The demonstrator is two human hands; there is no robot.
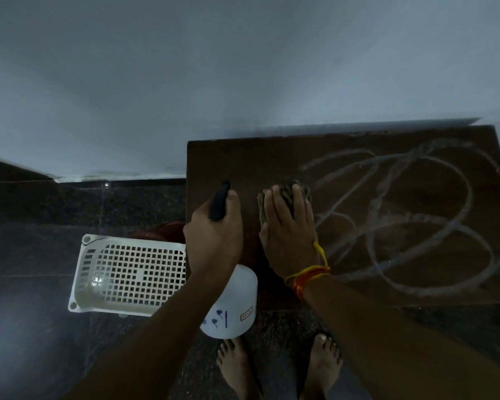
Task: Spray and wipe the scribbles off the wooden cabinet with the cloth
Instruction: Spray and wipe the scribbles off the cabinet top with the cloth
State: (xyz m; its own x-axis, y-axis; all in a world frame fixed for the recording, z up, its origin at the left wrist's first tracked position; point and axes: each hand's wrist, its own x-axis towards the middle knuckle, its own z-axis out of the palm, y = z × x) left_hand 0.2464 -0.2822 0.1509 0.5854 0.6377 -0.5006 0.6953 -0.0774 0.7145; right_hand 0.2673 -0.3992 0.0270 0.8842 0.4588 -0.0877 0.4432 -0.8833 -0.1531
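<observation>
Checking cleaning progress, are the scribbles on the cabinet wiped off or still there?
Still there. Pale looping scribbles cover the cabinet top, right of the cloth under the right hand.

We see the dark brown wooden cabinet top with big looping white chalk scribbles all over its right part. A crumpled brownish cloth lies flat near its left side. A white plastic spray bottle with a black top is held over its left edge.

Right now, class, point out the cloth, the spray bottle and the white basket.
cloth (296, 189), head view, bunched top edge past the fingertips.
spray bottle (237, 301), head view, white body.
white basket (133, 272), head view, perforated base.
</observation>
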